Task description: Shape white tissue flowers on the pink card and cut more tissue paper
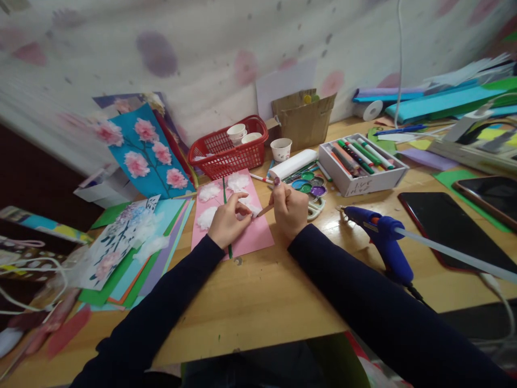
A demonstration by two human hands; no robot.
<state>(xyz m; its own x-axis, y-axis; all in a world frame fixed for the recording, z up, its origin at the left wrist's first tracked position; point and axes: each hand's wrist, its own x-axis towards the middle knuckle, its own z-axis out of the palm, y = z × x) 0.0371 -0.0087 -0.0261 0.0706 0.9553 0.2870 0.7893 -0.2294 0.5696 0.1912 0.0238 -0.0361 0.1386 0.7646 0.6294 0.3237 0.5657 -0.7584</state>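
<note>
Two bare hands over a pink card (256, 240) in the head view, which lies flat on the wooden table (242, 307) in front of us. Our right hand (291, 209) is closed on a slim brown stick (265, 210), its lower end slanting down to the card's right part, close by the left fingertips. Our left hand (229, 221) rests over the card, fingers bent; whether they pinch anything, we cannot tell. We note white fluffy tufts (207, 218) on the card, either side of a dark green strip (224, 189).

Beyond the card: a red basket (228, 166) with paper cups in it. Just past our right hand, a paint palette (309, 187); behind it to the right, an open box (363, 180) of markers. Right of that hand, a blue glue gun (382, 237) lies near a dark phone (448, 229). Left, a blue card (151, 148) bearing pink flowers leans upright.
</note>
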